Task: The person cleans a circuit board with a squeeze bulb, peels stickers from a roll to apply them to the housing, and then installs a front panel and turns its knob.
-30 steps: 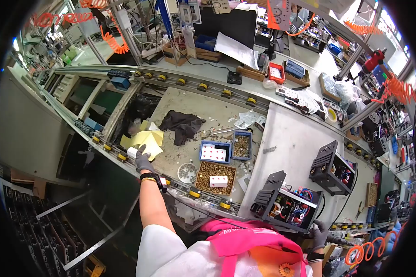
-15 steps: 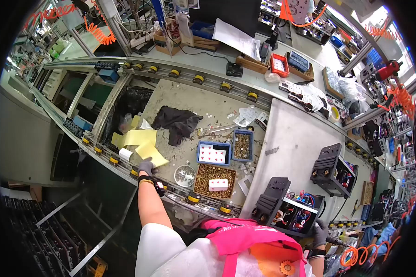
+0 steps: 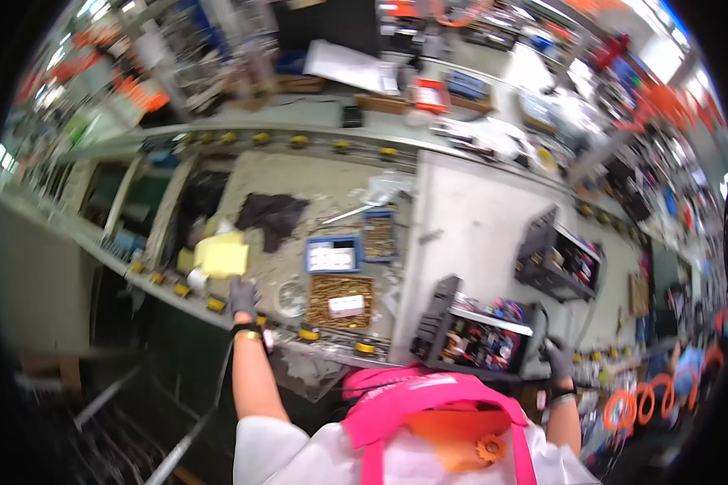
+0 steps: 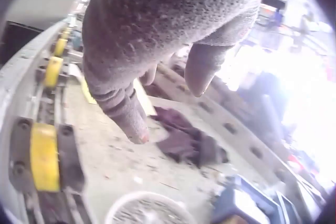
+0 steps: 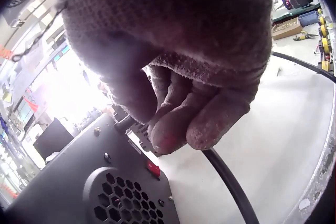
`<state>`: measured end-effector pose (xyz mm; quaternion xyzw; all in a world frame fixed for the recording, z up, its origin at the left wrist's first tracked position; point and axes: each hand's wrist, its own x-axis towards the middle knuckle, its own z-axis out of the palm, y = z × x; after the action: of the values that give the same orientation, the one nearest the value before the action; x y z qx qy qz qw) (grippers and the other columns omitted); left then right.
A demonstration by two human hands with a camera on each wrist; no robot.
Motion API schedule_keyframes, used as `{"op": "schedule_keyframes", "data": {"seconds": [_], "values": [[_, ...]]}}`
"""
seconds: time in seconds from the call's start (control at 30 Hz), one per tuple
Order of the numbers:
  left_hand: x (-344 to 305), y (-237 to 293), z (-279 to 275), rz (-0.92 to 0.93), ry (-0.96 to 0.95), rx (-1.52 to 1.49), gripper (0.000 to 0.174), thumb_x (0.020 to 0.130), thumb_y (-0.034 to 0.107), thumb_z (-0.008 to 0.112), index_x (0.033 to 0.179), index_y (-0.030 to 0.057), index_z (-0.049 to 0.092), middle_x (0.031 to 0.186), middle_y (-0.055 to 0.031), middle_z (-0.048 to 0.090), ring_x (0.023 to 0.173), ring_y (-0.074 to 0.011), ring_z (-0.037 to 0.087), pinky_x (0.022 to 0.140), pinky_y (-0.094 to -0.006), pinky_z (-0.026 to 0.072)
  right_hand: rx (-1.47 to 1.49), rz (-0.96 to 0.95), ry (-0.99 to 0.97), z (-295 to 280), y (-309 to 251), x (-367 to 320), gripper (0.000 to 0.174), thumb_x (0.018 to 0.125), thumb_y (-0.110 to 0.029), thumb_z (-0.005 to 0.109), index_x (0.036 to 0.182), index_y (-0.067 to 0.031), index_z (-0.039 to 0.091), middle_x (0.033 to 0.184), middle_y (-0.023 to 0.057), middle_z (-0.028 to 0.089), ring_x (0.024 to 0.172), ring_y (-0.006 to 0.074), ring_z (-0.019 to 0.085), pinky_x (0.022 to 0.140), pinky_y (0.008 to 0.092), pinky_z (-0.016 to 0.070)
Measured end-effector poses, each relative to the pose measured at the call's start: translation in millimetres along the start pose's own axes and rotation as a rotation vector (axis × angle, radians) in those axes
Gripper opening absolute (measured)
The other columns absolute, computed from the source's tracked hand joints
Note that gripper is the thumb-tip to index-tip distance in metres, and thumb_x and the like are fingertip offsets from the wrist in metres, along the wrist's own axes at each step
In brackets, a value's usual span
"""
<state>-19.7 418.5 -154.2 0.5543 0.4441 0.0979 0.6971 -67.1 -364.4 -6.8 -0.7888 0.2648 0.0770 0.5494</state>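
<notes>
In the head view, my grey-gloved left hand [image 3: 243, 297] is over the near rail, just right of and below the yellow sheets [image 3: 223, 255] and a white roll [image 3: 196, 280]. Its fingers [image 4: 128, 119] are slightly bent and spread from the thumb, with nothing between them in the left wrist view. My right hand [image 3: 557, 360] is at the right end of the near open black unit [image 3: 481, 343]. In the right wrist view its fingers [image 5: 210, 121] hang loosely curled above the unit's vented panel [image 5: 79, 182], with a black cable [image 5: 231, 182] passing below; no grasp is visible.
A dark cloth [image 3: 273, 217], a blue bin of white pieces [image 3: 332, 255], a blue bin of small parts [image 3: 378, 236] and a tray of brass-coloured parts [image 3: 319, 303] lie between roller rails. Another black unit [image 3: 542, 257] stands farther right.
The head view has shifted, blurring the scene. My left hand has come away from the yellow sheet it touched; the white roll lies beside the sheets. My right hand has stayed near the unit's end.
</notes>
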Motion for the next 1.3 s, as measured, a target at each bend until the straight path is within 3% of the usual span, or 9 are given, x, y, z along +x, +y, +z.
{"op": "schedule_keyframes", "data": {"seconds": [0.13, 0.3, 0.47, 0.63, 0.8, 0.97, 1.1, 1.2, 1.3], "values": [[-132, 23, 122, 0.142, -0.562, 0.119, 0.040, 0.086, 0.014, 0.060, 0.123, 0.0066, 0.048, 0.098, -0.0057, 0.058, 0.080, -0.0154, 0.060, 0.063, -0.0274, 0.0534, -0.093, -0.140, 0.069, 15, -39, 8, 0.025, 0.087, -0.024, 0.061, 0.090, 0.0000, 0.064, 0.072, 0.0059, 0.062, 0.063, 0.0120, 0.056, 0.058, 0.0271, 0.0449], [-245, 0, 234, 0.132, -0.963, 0.346, 0.045, 0.090, 0.028, 0.059, 0.128, 0.0073, 0.046, 0.116, -0.0077, 0.055, 0.100, -0.0141, 0.055, 0.074, -0.0259, 0.0507, -0.570, -0.630, 0.328, 45, -69, 31, 0.042, 0.080, -0.032, 0.064, 0.111, -0.0044, 0.060, 0.106, 0.0171, 0.060, 0.100, 0.0317, 0.057, 0.087, 0.0396, 0.0437], [-305, -11, 285, 0.420, -0.892, 0.673, 0.073, 0.085, 0.045, 0.062, 0.136, 0.0017, 0.034, 0.122, -0.0185, 0.053, 0.112, -0.0271, 0.052, 0.098, -0.0329, 0.0394, -0.602, -0.170, -0.213, 59, -85, 66, 0.059, 0.074, -0.038, 0.068, 0.115, 0.0025, 0.059, 0.110, 0.0210, 0.063, 0.104, 0.0309, 0.060, 0.091, 0.0339, 0.0449], [-312, -7, 286, 0.358, -1.047, 0.454, 0.085, 0.072, 0.010, 0.073, 0.140, 0.0020, 0.024, 0.126, -0.0186, 0.049, 0.116, -0.0260, 0.050, 0.097, -0.0344, 0.0410, -0.264, -0.267, -0.096, 50, -81, 48, 0.047, 0.065, -0.018, 0.072, 0.108, 0.0017, 0.063, 0.090, 0.0113, 0.068, 0.083, 0.0168, 0.065, 0.075, 0.0279, 0.0507], [-365, 27, 289, 0.295, -1.091, 0.130, 0.080, 0.082, 0.021, 0.064, 0.143, -0.0004, 0.018, 0.133, -0.0193, 0.042, 0.122, -0.0250, 0.043, 0.101, -0.0344, 0.0365, -0.351, -0.597, 0.073, 17, -115, -24, 0.048, 0.066, -0.019, 0.071, 0.111, -0.0063, 0.061, 0.091, 0.0133, 0.065, 0.079, 0.0253, 0.064, 0.071, 0.0351, 0.0503], [-360, 7, 267, 0.195, -1.067, 0.129, 0.062, 0.094, 0.034, 0.046, 0.140, -0.0014, 0.024, 0.130, -0.0195, 0.047, 0.114, -0.0250, 0.051, 0.095, -0.0353, 0.0420, -0.774, -0.702, -0.192, -21, -92, -53, 0.053, 0.074, -0.024, 0.070, 0.124, -0.0137, 0.053, 0.084, 0.0112, 0.065, 0.072, 0.0266, 0.063, 0.067, 0.0373, 0.0503], [-356, 20, 273, 0.131, -0.999, 0.251, 0.052, 0.096, 0.033, 0.046, 0.133, -0.0019, 0.035, 0.121, -0.0160, 0.054, 0.106, -0.0223, 0.057, 0.091, -0.0337, 0.0463, -0.361, -0.379, -0.467, -58, -117, -21, 0.053, 0.080, -0.018, 0.067, 0.130, -0.0150, 0.049, 0.083, 0.0079, 0.064, 0.075, 0.0173, 0.062, 0.071, 0.0309, 0.0488], [-350, 17, 284, 0.195, -0.912, 0.302, 0.050, 0.095, 0.031, 0.051, 0.132, -0.0005, 0.039, 0.122, -0.0143, 0.053, 0.109, -0.0208, 0.054, 0.092, -0.0336, 0.0445, -0.018, -0.495, -0.215, -79, -98, 70, 0.041, 0.082, -0.014, 0.066, 0.120, -0.0060, 0.052, 0.084, 0.0017, 0.057, 0.076, 0.0090, 0.056, 0.069, 0.0267, 0.0474], [-342, 12, 301, 0.364, -0.897, 0.373, 0.059, 0.090, 0.033, 0.059, 0.134, 0.0003, 0.037, 0.129, -0.0162, 0.047, 0.117, -0.0238, 0.047, 0.099, -0.0350, 0.0384, -0.449, -0.418, 0.448, -94, -107, 132, 0.052, 0.075, -0.014, 0.070, 0.122, -0.0059, 0.050, 0.088, 0.0100, 0.059, 0.082, 0.0206, 0.059, 0.076, 0.0328, 0.0490]]}}
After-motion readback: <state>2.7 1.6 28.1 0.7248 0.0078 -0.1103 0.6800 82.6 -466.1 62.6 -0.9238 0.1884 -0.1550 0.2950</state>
